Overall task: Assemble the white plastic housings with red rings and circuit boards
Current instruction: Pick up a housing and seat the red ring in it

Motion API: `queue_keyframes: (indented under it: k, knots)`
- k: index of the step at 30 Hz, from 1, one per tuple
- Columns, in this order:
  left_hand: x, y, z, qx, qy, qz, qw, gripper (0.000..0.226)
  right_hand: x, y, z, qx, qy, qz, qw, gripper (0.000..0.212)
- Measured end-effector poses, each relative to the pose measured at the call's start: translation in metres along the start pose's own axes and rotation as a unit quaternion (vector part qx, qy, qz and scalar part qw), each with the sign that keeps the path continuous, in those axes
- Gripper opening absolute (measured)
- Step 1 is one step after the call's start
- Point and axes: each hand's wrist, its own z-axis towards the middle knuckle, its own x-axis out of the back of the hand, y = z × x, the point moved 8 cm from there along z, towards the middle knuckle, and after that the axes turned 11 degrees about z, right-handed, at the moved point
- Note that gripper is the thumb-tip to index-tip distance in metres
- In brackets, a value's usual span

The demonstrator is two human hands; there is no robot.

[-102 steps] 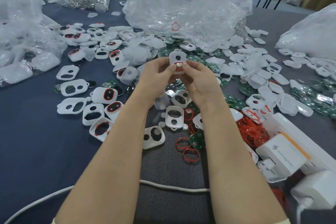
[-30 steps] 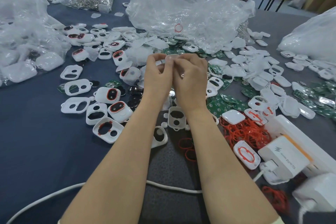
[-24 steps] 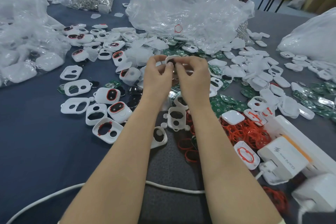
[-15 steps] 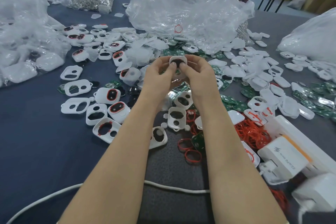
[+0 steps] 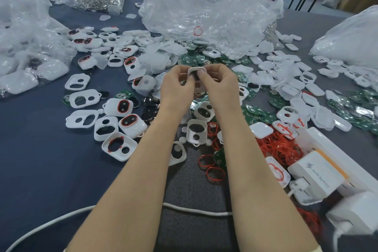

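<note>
Assembly far from finished
Left hand (image 5: 177, 86) and right hand (image 5: 219, 86) pinch one white housing (image 5: 194, 71); few ringed housings (image 5: 132, 124) look done, red rings (image 5: 280, 147) and circuit boards (image 5: 255, 111) lie loose.

Bright, even indoor light, soft and falling from above. Only faint, diffuse shadows on the dark bench (image 5: 41, 170), beneath the forearms and under the scattered parts. Strong glare across the crumpled clear plastic bag (image 5: 204, 6) at the top, with white hotspots along its folds. Sharpest at the centre, on the left hand (image 5: 177, 88) and right hand (image 5: 219, 88) pinching a white housing (image 5: 194, 70). Slightly overexposed on the white plastic, with edge detail washed out. Wide-angle bowing toward the borders, stretching the forearms at the bottom. Smeared and blurred at the lower right, around the white charger block (image 5: 356, 217). Soft and hazy in the far background.
</note>
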Motion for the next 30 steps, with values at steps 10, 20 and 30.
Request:
queue_keyframes:
  k: [10,20,30]
  knots:
    - [0.011,0.011,-0.003,-0.051,0.075,0.1,0.991,0.013,-0.008,-0.015,-0.011,0.126,0.052,-0.112,0.984,0.011]
    - [0.003,0.025,-0.008,-0.116,0.051,0.092,0.988,0.028,-0.013,-0.014,-0.009,0.087,0.002,-0.04,0.995,0.017]
    - [0.006,0.008,0.0,-0.044,0.041,-0.054,0.997,0.031,-0.002,0.029,0.005,-0.15,0.008,0.324,0.934,0.013]
